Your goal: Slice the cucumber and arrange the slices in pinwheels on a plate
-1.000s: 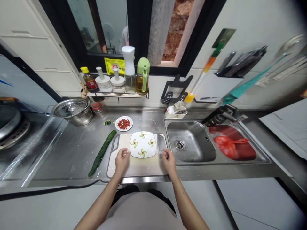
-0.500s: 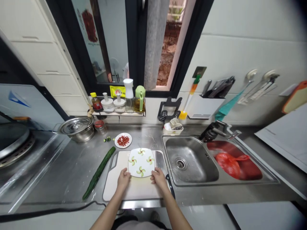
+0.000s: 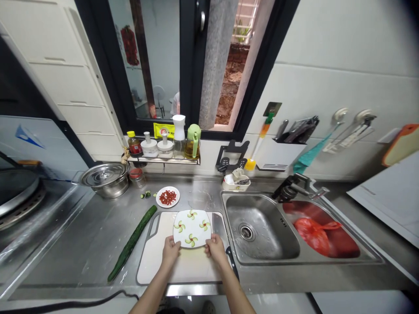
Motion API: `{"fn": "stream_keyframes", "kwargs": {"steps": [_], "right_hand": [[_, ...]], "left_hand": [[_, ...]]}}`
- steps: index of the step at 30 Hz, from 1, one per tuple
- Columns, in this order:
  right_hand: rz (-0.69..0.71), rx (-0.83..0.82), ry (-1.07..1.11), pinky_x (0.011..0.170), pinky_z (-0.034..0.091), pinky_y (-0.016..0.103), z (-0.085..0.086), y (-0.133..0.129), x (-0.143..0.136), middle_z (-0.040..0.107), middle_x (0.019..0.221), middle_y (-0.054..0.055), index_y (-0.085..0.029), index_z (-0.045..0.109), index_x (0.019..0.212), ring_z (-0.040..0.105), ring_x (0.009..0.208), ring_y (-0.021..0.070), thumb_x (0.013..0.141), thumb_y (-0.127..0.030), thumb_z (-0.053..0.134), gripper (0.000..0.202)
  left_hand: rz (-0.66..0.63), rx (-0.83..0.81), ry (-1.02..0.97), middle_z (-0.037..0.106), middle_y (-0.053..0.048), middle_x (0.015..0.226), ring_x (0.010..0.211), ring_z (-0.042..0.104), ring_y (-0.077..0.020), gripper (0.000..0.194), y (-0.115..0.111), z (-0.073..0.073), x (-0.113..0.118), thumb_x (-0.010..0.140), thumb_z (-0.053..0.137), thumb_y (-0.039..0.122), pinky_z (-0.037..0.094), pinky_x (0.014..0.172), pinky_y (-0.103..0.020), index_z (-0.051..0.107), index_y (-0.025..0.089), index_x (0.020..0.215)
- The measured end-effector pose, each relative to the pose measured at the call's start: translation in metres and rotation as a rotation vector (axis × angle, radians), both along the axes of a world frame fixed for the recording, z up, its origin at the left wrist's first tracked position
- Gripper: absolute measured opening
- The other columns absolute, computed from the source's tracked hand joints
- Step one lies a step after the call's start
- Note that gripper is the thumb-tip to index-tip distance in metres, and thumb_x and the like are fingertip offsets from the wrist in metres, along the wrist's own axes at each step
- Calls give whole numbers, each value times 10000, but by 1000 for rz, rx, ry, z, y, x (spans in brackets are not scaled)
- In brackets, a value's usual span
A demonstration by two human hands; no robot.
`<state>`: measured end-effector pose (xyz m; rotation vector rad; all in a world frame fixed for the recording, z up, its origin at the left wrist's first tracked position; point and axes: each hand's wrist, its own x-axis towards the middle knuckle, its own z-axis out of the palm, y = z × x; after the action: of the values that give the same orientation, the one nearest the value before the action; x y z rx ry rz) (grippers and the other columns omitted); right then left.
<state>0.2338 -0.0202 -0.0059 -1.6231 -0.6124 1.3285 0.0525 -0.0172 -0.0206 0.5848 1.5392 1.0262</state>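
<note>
A white squarish plate [image 3: 192, 232] is over the cutting board [image 3: 193, 268], carrying several pinwheels of pale green slices with red centres. The thumb and fingers of my left hand [image 3: 170, 252] pinch its near left corner. On the near right corner, my right hand [image 3: 216, 249] grips the rim in the same way. Whether the plate rests on the board or is slightly raised I cannot tell. Along the board's right edge lies a knife with a black handle [image 3: 233, 262], partly hidden by my right forearm. A long cucumber [image 3: 132, 243] lies left of the board.
Behind the board sits a small white plate of chopped red pieces [image 3: 168, 197], beside green scraps [image 3: 148, 194]. A lidded steel pot [image 3: 109, 181] stands at the back left. To the right is a double sink [image 3: 262, 226] with a red bag [image 3: 312, 235] in its far basin.
My fingers have closed more firmly on the plate's near corners, the left thumb now over the rim. The view has tilted up slightly, so everything appears lower.
</note>
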Motion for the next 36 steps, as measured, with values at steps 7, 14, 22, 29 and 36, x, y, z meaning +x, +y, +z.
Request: {"fn": "stream_keyframes", "kwargs": {"steps": [7,14,22,29,36], "right_hand": [[38,31,0,345,269,183,21,-9,5,518,504,-77,-228,438,760,422,366,81,553,-296,557,249],[100,80,-3,390,311,208,42,-32,2,483,488,-78,-229,478,757,429,404,97,581,-340,612,248],[137,20,220,528,485,266,57,-50,0,640,715,-21,-227,556,945,610,606,170,617,-336,657,360],[162,12,330,687,549,350,54,-47,-11,713,961,62,-229,593,1109,676,873,261,633,-417,729,530],[103,35,340,801,552,411,45,-42,-8,725,1013,100,-194,631,1084,682,937,292,626,-427,772,532]], "left_hand": [[9,-68,-391,680,-43,846,668,688,-148,413,-15,18,-5,730,675,143,573,713,-329,384,216,1015],[-57,41,-438,683,-35,952,804,692,-188,601,-32,41,-23,590,795,293,571,777,-367,402,234,1041],[-93,111,-451,702,-29,967,884,680,-187,589,-57,66,-33,641,771,316,540,872,-371,398,254,1093],[-161,84,-443,695,-47,981,906,680,-209,585,-58,66,-39,662,768,344,532,877,-392,405,259,1113],[-232,63,-366,694,-74,1032,916,669,-223,656,-54,65,-33,627,775,492,514,871,-386,430,249,1129]]}}
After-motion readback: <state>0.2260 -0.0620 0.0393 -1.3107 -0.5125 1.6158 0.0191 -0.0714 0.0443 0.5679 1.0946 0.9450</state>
